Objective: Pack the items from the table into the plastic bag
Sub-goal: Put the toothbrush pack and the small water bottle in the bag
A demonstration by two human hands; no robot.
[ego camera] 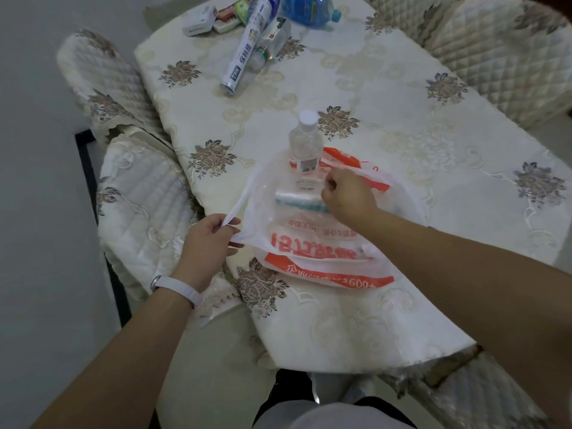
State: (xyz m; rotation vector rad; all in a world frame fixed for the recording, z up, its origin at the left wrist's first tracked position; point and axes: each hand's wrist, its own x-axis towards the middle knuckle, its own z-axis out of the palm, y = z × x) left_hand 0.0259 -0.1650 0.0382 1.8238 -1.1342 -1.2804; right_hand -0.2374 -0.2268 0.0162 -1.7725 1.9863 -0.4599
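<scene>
Left hand (206, 243) is pinching a handle of the bag (325, 252); right hand (346, 193) is gripping its far edge beside the bottle (305, 144)

I see the white plastic bag (325, 252) with orange print lying open on the table's near edge. A clear bottle (305, 147) with white cap stands in it. More items (247, 41) lie clustered far back.
</scene>
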